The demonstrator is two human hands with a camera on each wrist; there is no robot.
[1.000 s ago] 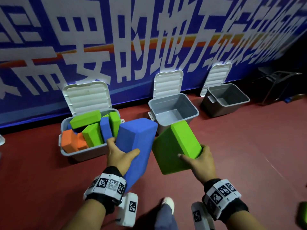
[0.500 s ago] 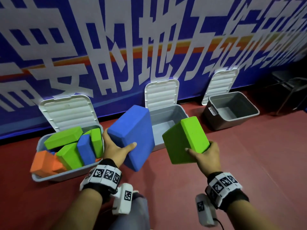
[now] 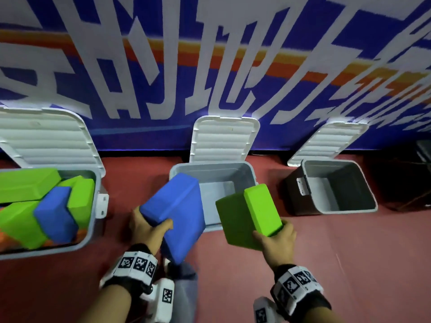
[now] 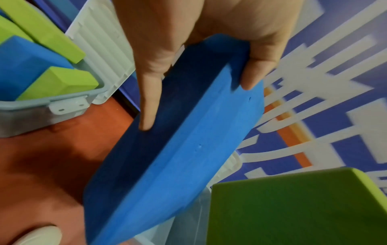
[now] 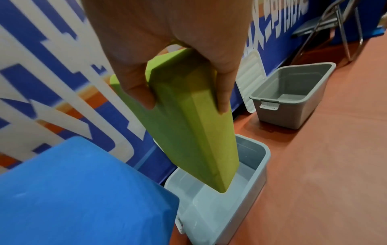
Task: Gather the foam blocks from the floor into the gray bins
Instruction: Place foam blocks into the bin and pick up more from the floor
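Note:
My left hand [image 3: 149, 226] grips a large blue foam block [image 3: 177, 213], thumb on one face and fingers behind; the block [image 4: 173, 145] fills the left wrist view. My right hand [image 3: 275, 238] grips a green foam block [image 3: 249, 215] by its near end, and that block [image 5: 192, 122] hangs tilted above the middle gray bin [image 5: 220, 208]. Both blocks are held at the near edge of the middle bin [image 3: 219, 169], which holds nothing. The left gray bin [image 3: 92, 229] holds several green, blue and orange blocks.
A third gray bin [image 3: 340, 203] stands to the right with nothing in it, its white lid [image 3: 326, 143] leaning on the blue banner wall [image 3: 210, 66]. The floor [image 3: 349, 252] is red. A folding chair [image 5: 326, 28] stands further right. My shoe [image 4: 35, 235] shows below.
I have stepped closer to the bins. Both hands carried their blocks forward to the middle bin's near edge. The left bin has slid toward the left edge of view.

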